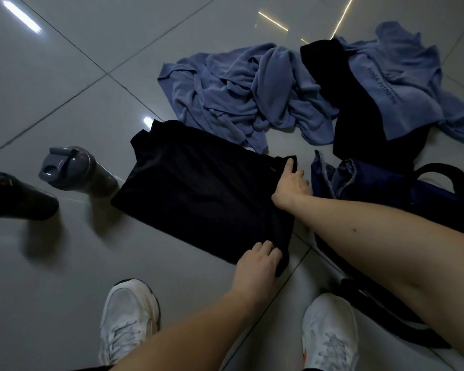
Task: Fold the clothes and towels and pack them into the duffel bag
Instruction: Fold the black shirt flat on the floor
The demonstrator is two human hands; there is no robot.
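On the tile floor [65, 76], directly ahead of the crouching person: black garment [198, 188], spread flat in a rough rectangle, partly folded by the look of it.

Left hand [255, 263] – at the near right corner. Fingers pressed together and curled down onto the cloth; thumb hidden, so a true pinch cannot be confirmed, though it reads as a grip on the hem.

Right hand [291, 183] – at the far right corner. Thumb lies on top of the fabric, the other fingers curl at the edge; looks like a pinch of that corner.

Duffel bag [386, 186], dark navy, mouth open, just beside the garment's right edge. Beyond it: blue towel [239, 89], crumpled; second blue towel [402, 84] with lettering, draped over another dark garment [359, 116]. None of these folded yet.

Handling judgement: the cloth is thin, light and limp, with no stiffness of its own. It should slide easily on glossy tile, and a fold will slump if lifted by one point. Best hold is both corners of one edge, as now, carrying that edge across evenly, then smoothing flat before lifting from underneath.

Also present: water bottle [78, 170], white sneakers [129, 317].
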